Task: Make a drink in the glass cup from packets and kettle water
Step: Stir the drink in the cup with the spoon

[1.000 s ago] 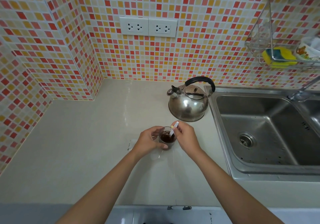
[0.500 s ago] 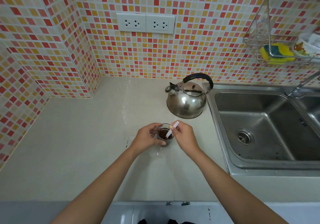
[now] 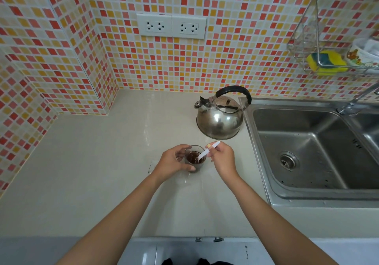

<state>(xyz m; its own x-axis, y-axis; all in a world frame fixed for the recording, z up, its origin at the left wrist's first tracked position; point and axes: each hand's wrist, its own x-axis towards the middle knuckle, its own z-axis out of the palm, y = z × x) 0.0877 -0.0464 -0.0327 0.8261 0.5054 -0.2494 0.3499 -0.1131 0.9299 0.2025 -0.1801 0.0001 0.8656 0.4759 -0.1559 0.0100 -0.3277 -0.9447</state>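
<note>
A small glass cup (image 3: 194, 158) of dark brown liquid stands on the beige counter (image 3: 98, 172) in the middle of the view. My left hand (image 3: 174, 162) wraps around its left side. My right hand (image 3: 222, 158) pinches a thin white stick (image 3: 207, 151), its lower end dipped in the drink and its upper end slanting up to the right. A steel kettle (image 3: 220, 119) with a black handle sits just behind the cup, its spout pointing left. A small scrap, possibly a torn packet, lies partly hidden under my left wrist.
A steel sink (image 3: 307, 148) fills the right side, its rim close to my right hand, with a tap (image 3: 356, 100) behind. A wire rack (image 3: 320, 64) on the tiled wall holds a yellow sponge and a bowl. Two wall sockets (image 3: 171, 26) sit above the counter.
The stick's lower end has shifted a little inside the cup while both hands keep their hold. The camera has tipped slightly, so the scene sits higher in view.
</note>
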